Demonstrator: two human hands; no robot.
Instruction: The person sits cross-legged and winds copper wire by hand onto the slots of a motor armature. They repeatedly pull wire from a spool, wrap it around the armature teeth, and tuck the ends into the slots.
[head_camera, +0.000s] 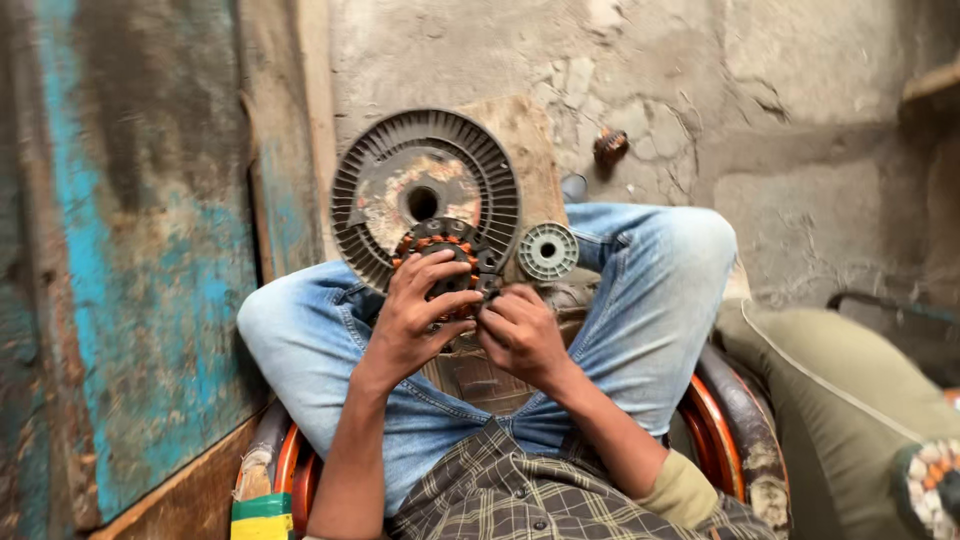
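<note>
Both hands clamped on stator (447, 262) over lap: left hand (412, 318) wraps rim, right hand (520, 335) pinches edge. Probably heavy, rigid steel core; copper windings fragile, so best gripped by outer rim.

At the frame's centre, the round ribbed metal disc (425, 190) is dark grey, blotched with rust-orange and cream. The small wound stator ring (440, 262) below it shows orange copper coils on black. The little spoked plastic wheel (547, 251) is pale grey-green. The crossed denim jeans (655, 300) are faded light blue. The shirt (520, 495) at bottom centre is olive-brown plaid. The wooden board (130, 250) at left is peeling turquoise.
</note>
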